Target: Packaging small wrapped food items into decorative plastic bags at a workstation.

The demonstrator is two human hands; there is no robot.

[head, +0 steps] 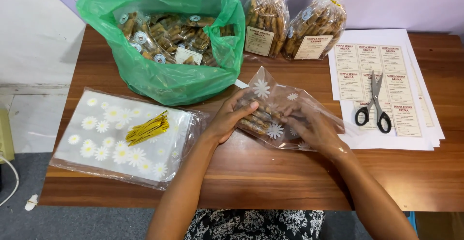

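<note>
we hold the clear daisy-print bag (275,114) of brown stick snacks flat on the wooden table (270,172): left hand (229,116) fingers curled around its edge, right hand (314,126) fingers spread inside. best keep the sticks parallel, the mouth open.

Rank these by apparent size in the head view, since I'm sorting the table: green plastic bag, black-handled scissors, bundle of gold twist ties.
1. Green plastic bag, clearly largest.
2. Black-handled scissors.
3. Bundle of gold twist ties, somewhat smaller than the scissors.
</note>
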